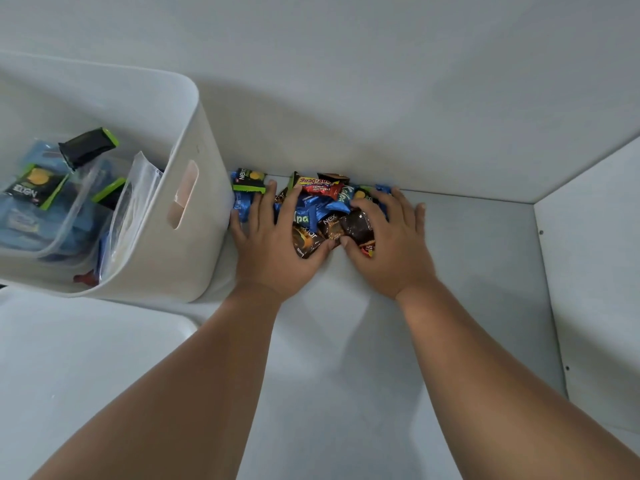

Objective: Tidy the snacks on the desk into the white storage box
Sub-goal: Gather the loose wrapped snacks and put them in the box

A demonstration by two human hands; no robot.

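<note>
Snack pile: the snack pile (325, 216) is a heap of blue, brown and red wrappers. It lies on the desk (346, 341) against the back wall (381, 98), just right of the white storage box (180, 140).
Your left hand: your left hand (273, 244) lies over the pile's left side, fingers spread and nearly straight. The thumb runs along the front edge against a brown packet (306, 242). Nothing is clamped.
Your right hand: your right hand (388, 244) lies over the right side, fingers fanned flat on the wrappers. The thumb is tucked in at the front, nearly meeting your left thumb.
Stray: a black-and-green packet (248, 180) sits at the back, just beside the box wall and near your left fingertips.
Box: it stands upright, handle slot facing the pile. Inside are clear zip bags (138, 202) and more black-and-green packs (36, 185).
Right edge: a white side panel (595, 271) meets the desk.
</note>
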